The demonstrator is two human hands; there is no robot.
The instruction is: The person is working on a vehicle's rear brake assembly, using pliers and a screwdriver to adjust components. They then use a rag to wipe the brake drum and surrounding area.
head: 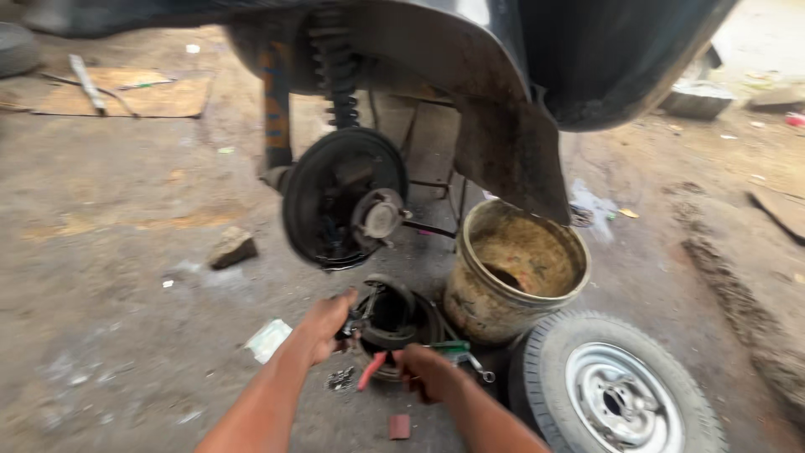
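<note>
While I am crouching by the bare hub (pixel 369 210), my left fingers (pixel 323 323) are clamping a small metal part against the brake drum (pixel 394 323) on the floor, and my right fingers (pixel 428 373) are closing on red-handled pliers (pixel 373 369). Gripping steadily and working squarely over the drum seems wisest; the bucket (pixel 511 268) and the wheel (pixel 616 390) are crowding my right fingers.

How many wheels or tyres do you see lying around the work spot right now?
2. One tyre on a silver rim lies flat at lower right, beside the dirty bucket. Part of another tyre shows at the top-left edge. Others may be out of frame.
</note>
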